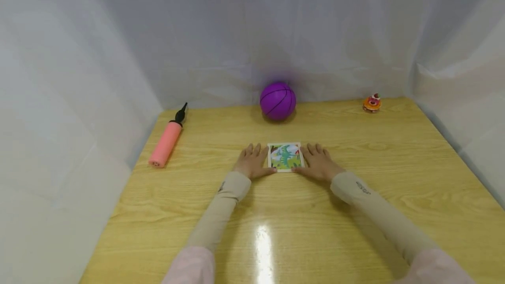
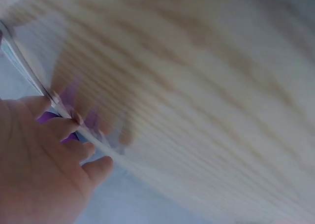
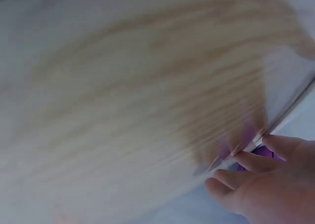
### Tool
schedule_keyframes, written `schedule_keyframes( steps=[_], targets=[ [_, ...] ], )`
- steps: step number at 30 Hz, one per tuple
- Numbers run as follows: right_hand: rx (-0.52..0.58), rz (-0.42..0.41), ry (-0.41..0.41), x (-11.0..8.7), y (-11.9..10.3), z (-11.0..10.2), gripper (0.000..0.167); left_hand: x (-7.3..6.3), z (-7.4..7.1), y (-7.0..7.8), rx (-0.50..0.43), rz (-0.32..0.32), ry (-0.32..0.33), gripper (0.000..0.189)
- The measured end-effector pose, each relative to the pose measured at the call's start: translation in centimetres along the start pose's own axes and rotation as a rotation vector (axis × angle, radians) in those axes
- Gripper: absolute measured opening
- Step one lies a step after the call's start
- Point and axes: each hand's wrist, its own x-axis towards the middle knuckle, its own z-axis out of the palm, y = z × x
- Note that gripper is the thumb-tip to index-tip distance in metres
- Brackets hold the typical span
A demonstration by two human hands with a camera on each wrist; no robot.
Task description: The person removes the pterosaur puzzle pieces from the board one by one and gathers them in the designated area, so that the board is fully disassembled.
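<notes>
A small square picture board (image 1: 286, 157) with a pale frame and a green dinosaur lies flat near the middle of the wooden table. At its left side is my left hand (image 1: 253, 162), fingers spread and extended, its thumb along the near left corner. My right hand (image 1: 317, 163) mirrors it on the other side, thumb at the near right corner and index finger beside the right edge. Seen from the left wrist, the board's thin edge (image 2: 24, 61) runs close to the thumb side of the hand, and the fingertips (image 2: 101, 167) are down at the tabletop.
A purple ball (image 1: 278, 101) with black lines sits at the table's far edge, beyond the board. The pink hand pump (image 1: 167, 141) with a black nozzle lies at the left. A small orange and pink toy (image 1: 372, 103) stands far right. Pale curtains (image 1: 315, 25) surround the table.
</notes>
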Motion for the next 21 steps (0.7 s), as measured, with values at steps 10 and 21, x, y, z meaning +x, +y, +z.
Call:
schedule_keyframes(
  steps=[10, 21],
  targets=[
    [-0.059, -0.202, 0.201, 3.3, -1.3, -1.4, 0.042, -0.7, -0.2, 4.0, -0.023, 0.038, -0.005, 0.087],
    [-0.051, -0.264, 0.03, 6.4, -4.3, -2.4, 0.031, -1.5, 0.6, 8.9, 0.109, 0.097, -0.053, 0.1]
  ],
)
